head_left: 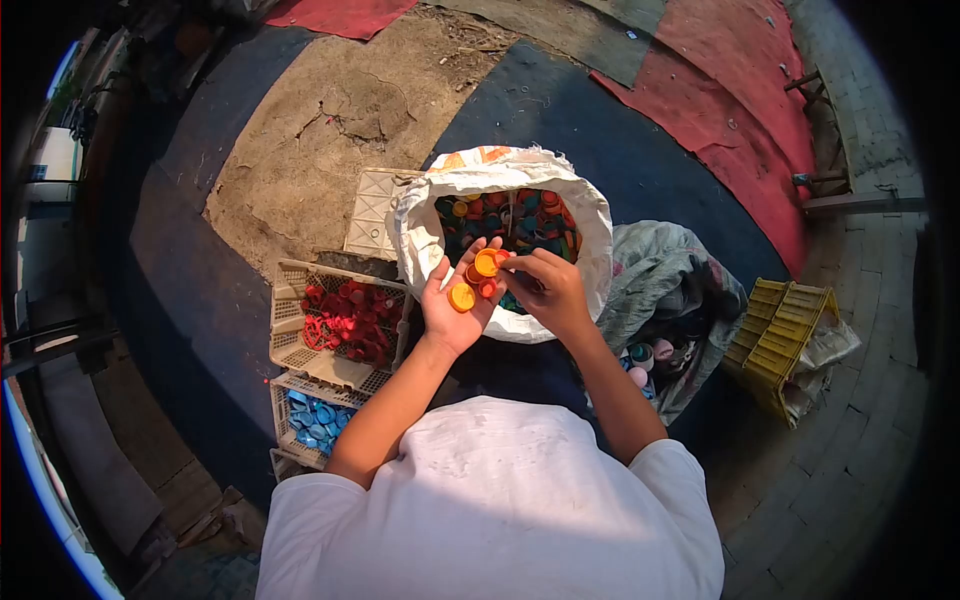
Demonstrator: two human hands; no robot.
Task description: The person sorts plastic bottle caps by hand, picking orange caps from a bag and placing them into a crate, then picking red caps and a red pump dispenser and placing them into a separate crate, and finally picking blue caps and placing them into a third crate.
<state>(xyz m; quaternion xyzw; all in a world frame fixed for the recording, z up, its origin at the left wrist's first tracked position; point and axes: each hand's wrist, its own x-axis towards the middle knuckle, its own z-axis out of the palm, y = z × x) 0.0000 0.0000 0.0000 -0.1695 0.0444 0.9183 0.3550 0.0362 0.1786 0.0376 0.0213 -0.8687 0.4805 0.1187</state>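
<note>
My left hand [445, 322] is palm up over the near side of a white woven sack [418, 230], cradling several plastic bottle caps. Among them are a yellow cap [461, 297], an orange cap [486, 263] and a small red cap [488, 288]. With thumb and fingers pinched together, my right hand [562, 294] grips another red cap [502, 258] at the edge of that handful. Mixed coloured caps [490, 212] fill the sack below; both hands partly hide them.
On the left, a beige crate [288, 345] holds red caps [352, 322], and a second crate [284, 418] holds blue caps [317, 420]. A grey-green sack [640, 255] with pale caps lies to the right, near a yellow crate [785, 325]. Dark and red mats cover the ground.
</note>
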